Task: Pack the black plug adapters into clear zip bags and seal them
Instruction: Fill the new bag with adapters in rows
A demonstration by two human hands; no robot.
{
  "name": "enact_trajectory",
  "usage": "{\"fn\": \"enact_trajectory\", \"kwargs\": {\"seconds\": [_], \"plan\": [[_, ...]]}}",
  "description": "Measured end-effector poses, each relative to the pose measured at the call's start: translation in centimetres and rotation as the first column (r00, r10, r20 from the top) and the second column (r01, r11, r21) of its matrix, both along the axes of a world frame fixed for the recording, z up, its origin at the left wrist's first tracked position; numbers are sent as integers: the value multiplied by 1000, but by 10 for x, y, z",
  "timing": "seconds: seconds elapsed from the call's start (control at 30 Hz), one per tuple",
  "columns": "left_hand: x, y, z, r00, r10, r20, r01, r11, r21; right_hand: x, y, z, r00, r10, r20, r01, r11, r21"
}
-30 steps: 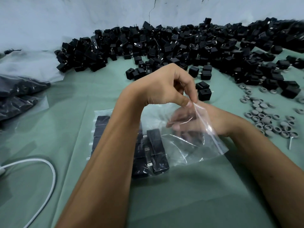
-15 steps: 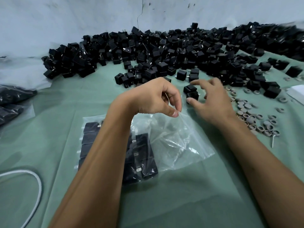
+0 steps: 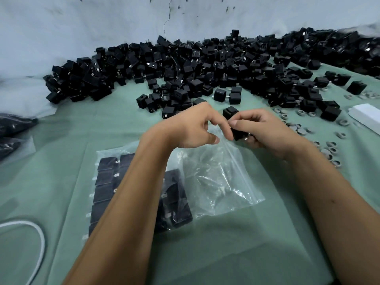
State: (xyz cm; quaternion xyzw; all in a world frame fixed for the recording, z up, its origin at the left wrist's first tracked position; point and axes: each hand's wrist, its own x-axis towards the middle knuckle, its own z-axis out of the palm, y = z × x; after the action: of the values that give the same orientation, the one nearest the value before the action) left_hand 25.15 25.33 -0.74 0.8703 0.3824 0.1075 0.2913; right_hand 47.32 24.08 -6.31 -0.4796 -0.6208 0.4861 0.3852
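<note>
Zip bag [image 3: 218, 182] holds black adapters [image 3: 174, 194], mouth open.

Adapter pile [image 3: 205, 64] blocks far side – grey rings [image 3: 320, 140] crowd right – bare cloth [image 3: 236, 243] near.

Green cloth-covered table [image 3: 236, 243]: heap of loose black plug adapters [image 3: 205, 64] along far edge; clear zip bag [image 3: 216, 177], part-filled with adapters, centre; grey rings [image 3: 329, 149] right; white box [image 3: 368, 118] far right; white cable [image 3: 37, 239] near left; filled bags [image 3: 12, 128] left
</note>
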Motion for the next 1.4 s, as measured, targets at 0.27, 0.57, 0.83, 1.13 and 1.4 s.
{"fn": "enact_trajectory", "kwargs": {"seconds": [0.27, 0.57, 0.83, 1.13, 1.4], "plan": [[-9, -2, 11, 998, 29, 64, -33, 998, 60, 6, -6, 6, 923, 354, -150, -370, 924, -96], [-10, -5, 16, 988, 0, 151, -13, 996, 87, -29, -16, 6, 852, 514, 104, -516, 857, -12], [-13, -4, 18, 979, -38, 201, 20, 996, 90, -49, -21, 6, 873, 485, 50, -487, 866, 115], [-54, 15, 12, 908, 192, 371, -201, 979, -16, -57, -15, -19, 903, 430, -24, -414, 882, 228], [-93, 28, -2, 866, 395, 307, -404, 914, -36, -70, -11, -32, 958, 272, 90, -285, 929, 237]]}}
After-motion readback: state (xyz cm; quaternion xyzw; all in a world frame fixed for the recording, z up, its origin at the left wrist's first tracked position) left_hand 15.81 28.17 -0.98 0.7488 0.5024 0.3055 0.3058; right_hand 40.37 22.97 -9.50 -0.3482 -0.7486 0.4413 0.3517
